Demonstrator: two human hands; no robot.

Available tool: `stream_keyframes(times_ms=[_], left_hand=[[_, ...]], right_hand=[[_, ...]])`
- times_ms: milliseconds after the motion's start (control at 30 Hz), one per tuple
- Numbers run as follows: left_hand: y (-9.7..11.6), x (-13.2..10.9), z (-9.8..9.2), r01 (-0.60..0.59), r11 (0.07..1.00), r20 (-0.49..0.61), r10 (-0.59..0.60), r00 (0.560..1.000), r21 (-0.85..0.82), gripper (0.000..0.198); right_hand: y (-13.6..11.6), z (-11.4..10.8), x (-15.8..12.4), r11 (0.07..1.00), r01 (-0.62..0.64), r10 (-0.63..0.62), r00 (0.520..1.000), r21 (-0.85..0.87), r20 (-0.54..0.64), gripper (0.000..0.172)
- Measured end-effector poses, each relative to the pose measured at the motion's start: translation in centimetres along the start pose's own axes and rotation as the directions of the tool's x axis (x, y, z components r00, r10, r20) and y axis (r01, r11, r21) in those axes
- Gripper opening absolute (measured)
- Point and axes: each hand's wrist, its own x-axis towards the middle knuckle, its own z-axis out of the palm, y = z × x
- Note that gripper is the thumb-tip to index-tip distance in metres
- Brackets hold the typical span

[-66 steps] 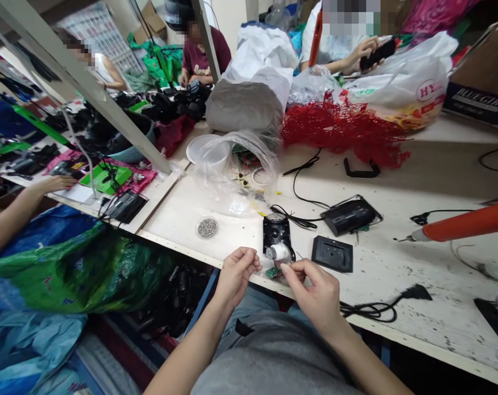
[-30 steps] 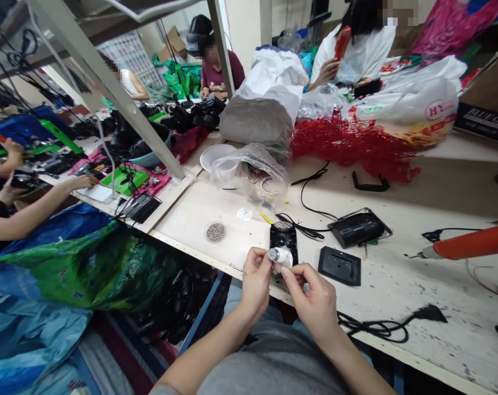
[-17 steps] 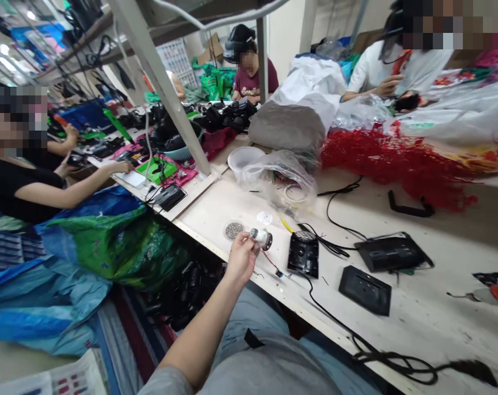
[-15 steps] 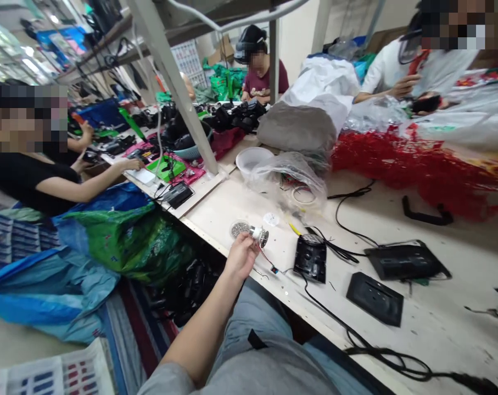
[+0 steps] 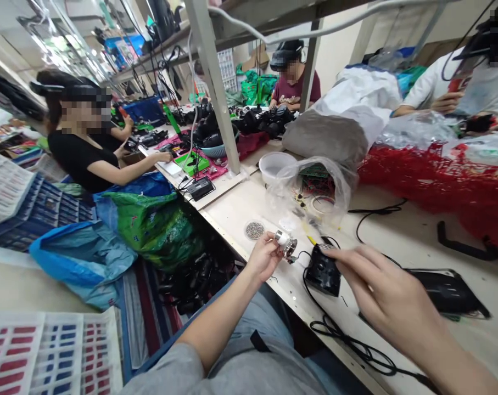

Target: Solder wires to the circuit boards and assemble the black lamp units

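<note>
My left hand (image 5: 264,257) is closed on a small white-and-silver cylindrical part (image 5: 285,242), held just above the near edge of the pale worktable (image 5: 240,211). Thin wires run from the part toward a black housing (image 5: 323,270) lying on the table. My right hand (image 5: 380,296) hovers over the black housing with its fingers stretched out and blurred by motion; nothing shows in it. A small round dish of tiny metal pieces (image 5: 255,230) sits left of the part.
A clear plastic bag of parts (image 5: 314,189) and a white bowl (image 5: 275,164) lie behind. Red netting (image 5: 438,184), black cables (image 5: 356,343) and another black casing (image 5: 448,293) are to the right. Several people work at the tables. Green and blue bags (image 5: 150,225) sit on the floor.
The view has swung left. My left hand keeps holding the cylindrical part. My right hand, out of view half a second ago, has come back in over the black housing.
</note>
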Motion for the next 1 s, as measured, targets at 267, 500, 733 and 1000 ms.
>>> stream_keyframes(times_ms=[267, 500, 733, 1000], left_hand=[[0.0, -0.9, 0.0, 0.008, 0.998, 0.163, -0.017, 0.987, 0.055, 0.057], [0.1, -0.9, -0.4, 0.025, 0.999, 0.183, -0.032, 0.983, 0.043, 0.057], [0.1, -1.2, -0.5, 0.045, 0.998, 0.178, -0.053, 0.983, 0.047, 0.058], [0.1, -1.3, -0.5, 0.023, 0.993, 0.164, -0.042, 0.986, 0.118, 0.048]], right_hand=[[1.2, 3.9, 8.5, 0.978, 0.168, -0.123, 0.940, -0.120, 0.319, 0.034], [-0.4, 3.9, 9.3, 0.964, 0.164, -0.035, 0.860, -0.211, 0.509, 0.033], [-0.4, 4.1, 8.7, 0.964, 0.170, -0.062, 0.892, -0.204, 0.448, 0.034], [-1.5, -0.7, 3.0, 1.000, 0.012, -0.013, 0.999, -0.024, -0.051, 0.024]])
